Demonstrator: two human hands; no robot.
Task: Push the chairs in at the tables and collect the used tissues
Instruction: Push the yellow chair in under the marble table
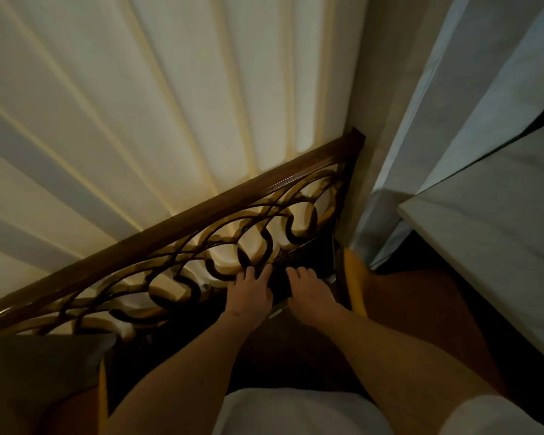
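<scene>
Pressing both hands, left hand (251,293) and right hand (308,293), fingers seemingly flat, against the dim chair back (201,215); I risk jamming it into the curtain (139,105).

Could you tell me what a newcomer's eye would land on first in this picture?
Probably the pale pleated curtain filling the upper left, glowing against the dim room. Next, the dark wooden railing with looping scrollwork running diagonally across the middle, where the left hand and right hand lie side by side at its lower edge. A white marble-look tabletop juts in at the right.
</scene>
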